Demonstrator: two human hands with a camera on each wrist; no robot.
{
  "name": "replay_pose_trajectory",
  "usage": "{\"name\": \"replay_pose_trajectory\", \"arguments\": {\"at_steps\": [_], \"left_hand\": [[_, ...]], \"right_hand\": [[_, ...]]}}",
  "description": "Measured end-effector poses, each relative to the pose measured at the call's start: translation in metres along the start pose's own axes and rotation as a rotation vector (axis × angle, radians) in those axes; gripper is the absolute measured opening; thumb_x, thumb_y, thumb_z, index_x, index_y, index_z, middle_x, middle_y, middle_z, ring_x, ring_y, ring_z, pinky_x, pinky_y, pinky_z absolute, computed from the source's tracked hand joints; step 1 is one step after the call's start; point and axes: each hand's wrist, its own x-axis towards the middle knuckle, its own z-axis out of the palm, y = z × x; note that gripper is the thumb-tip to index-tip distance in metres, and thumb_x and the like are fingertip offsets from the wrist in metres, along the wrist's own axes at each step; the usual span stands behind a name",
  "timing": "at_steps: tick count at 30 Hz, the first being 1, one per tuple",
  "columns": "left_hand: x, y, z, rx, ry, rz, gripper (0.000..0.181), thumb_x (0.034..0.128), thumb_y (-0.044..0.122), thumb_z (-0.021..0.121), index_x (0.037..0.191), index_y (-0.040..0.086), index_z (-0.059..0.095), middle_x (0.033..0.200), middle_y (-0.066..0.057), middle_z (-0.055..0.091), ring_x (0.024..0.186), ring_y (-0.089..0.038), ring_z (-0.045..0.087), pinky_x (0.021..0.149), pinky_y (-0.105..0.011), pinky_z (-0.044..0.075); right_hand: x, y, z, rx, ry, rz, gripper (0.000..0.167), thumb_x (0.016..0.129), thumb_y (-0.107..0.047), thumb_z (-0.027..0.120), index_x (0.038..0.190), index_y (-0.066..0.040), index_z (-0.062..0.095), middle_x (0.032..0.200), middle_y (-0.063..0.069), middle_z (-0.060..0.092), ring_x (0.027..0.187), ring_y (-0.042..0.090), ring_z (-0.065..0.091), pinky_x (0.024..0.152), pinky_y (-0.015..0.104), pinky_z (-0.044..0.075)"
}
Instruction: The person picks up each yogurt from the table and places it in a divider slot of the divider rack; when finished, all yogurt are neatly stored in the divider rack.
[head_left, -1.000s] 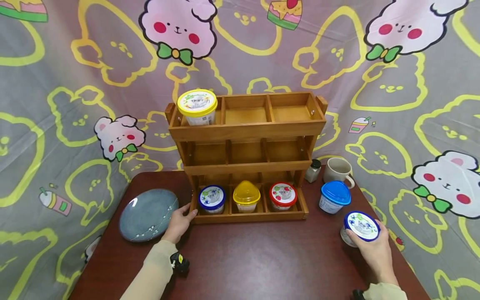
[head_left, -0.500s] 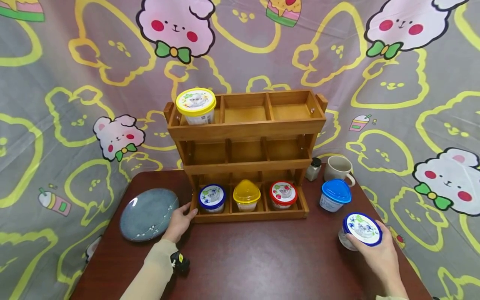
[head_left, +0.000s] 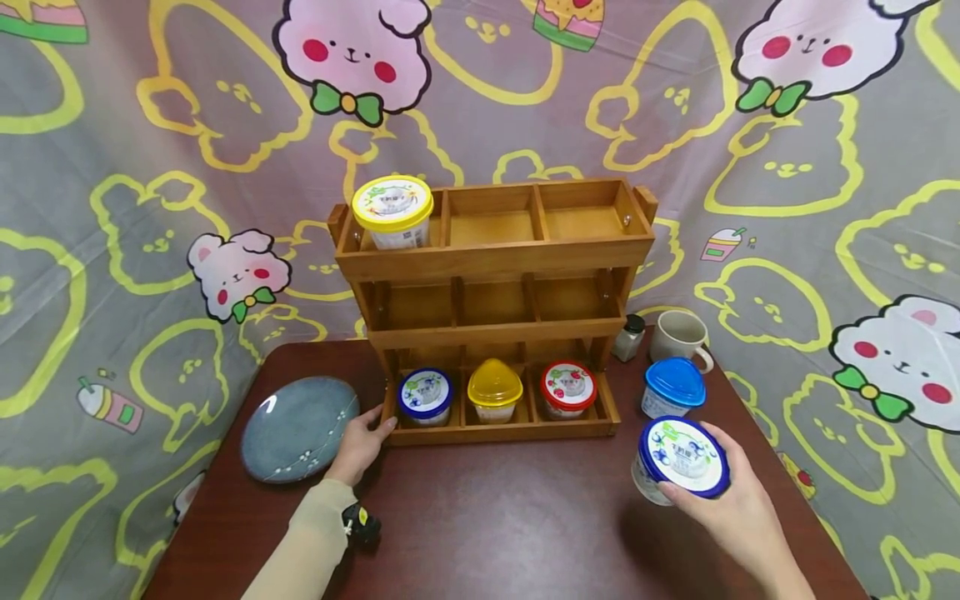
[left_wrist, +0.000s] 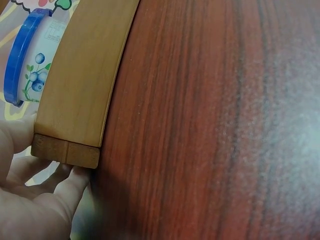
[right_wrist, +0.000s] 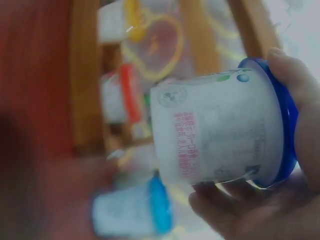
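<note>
My right hand (head_left: 731, 500) grips a white tub with a dark blue lid (head_left: 686, 456) by its rim, above the table's right side. The right wrist view shows the tub (right_wrist: 215, 132) tilted, printed with pink text. At the lower left corner of the three-tier wooden shelf (head_left: 495, 258), my left hand (head_left: 360, 446) holds the end of the bottom tier's front board (left_wrist: 82, 75) between thumb and fingers. That tier carries a dark-blue-lidded tub (head_left: 425, 396), a yellow-domed tub (head_left: 495, 392) and a red-lidded tub (head_left: 567, 389). A larger yellow-lidded tub (head_left: 393, 211) sits top left.
A light-blue-domed tub (head_left: 673, 387) stands right of the shelf, just behind the held one. Beyond it are a beige mug (head_left: 677, 337) and a small black-capped jar (head_left: 628, 337). A grey-blue plate (head_left: 300, 429) lies left. Patterned cloth (head_left: 480, 100) hangs behind.
My right hand has lifted the dark-blue-lidded tub off the table's right side and carried it left, towards the shelf. My left hand stays at the shelf's corner.
</note>
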Motion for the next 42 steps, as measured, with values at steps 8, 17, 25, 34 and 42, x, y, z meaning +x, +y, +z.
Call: {"name": "replay_pose_trajectory", "arguments": {"at_steps": [8,17,25,34,42], "left_hand": [[0.001,-0.002,0.000,0.003,-0.005,0.003,0.057,0.1004,0.019,0.059,0.147,-0.007,0.039,0.148,-0.027,0.042,0.138,-0.041,0.035,0.111,-0.055,0.029],[0.002,0.002,-0.002,-0.004,0.005,0.020,0.056,0.1005,0.018,0.059,0.146,-0.009,0.040,0.148,-0.028,0.041,0.138,-0.042,0.035,0.111,-0.054,0.030],[0.003,0.002,-0.001,0.008,0.003,0.018,0.056,0.1003,0.017,0.059,0.146,-0.010,0.039,0.146,-0.029,0.043,0.137,-0.042,0.036,0.111,-0.055,0.029],[0.002,0.000,0.001,0.022,0.015,0.007,0.055,0.1007,0.018,0.059,0.146,-0.008,0.041,0.145,-0.028,0.044,0.136,-0.043,0.038,0.111,-0.057,0.030],[0.000,0.001,0.002,0.004,0.018,-0.002,0.054,0.0997,0.016,0.060,0.145,-0.009,0.042,0.144,-0.029,0.045,0.135,-0.043,0.039,0.110,-0.057,0.030]], "right_hand": [[0.008,-0.063,-0.031,-0.021,0.017,-0.265,0.102,0.075,-0.031,0.089,0.155,-0.017,0.028,0.134,0.020,0.048,0.109,0.031,0.048,0.074,0.030,0.044],[0.042,-0.149,-0.064,0.034,-0.002,-0.446,0.100,0.072,-0.022,0.090,0.154,-0.025,0.032,0.141,0.012,0.046,0.116,0.028,0.044,0.081,0.019,0.039],[0.076,-0.234,-0.082,0.070,-0.049,-0.512,0.092,0.077,-0.027,0.086,0.153,-0.027,0.032,0.142,0.006,0.044,0.120,0.029,0.044,0.082,0.019,0.047],[0.130,-0.306,-0.066,0.075,-0.156,-0.478,0.097,0.075,-0.047,0.084,0.153,-0.026,0.031,0.142,0.006,0.047,0.123,0.023,0.046,0.103,0.044,0.037],[0.171,-0.336,-0.038,0.106,-0.257,-0.496,0.101,0.075,-0.049,0.084,0.155,-0.021,0.028,0.141,0.004,0.048,0.121,0.018,0.048,0.103,0.038,0.039]]}}
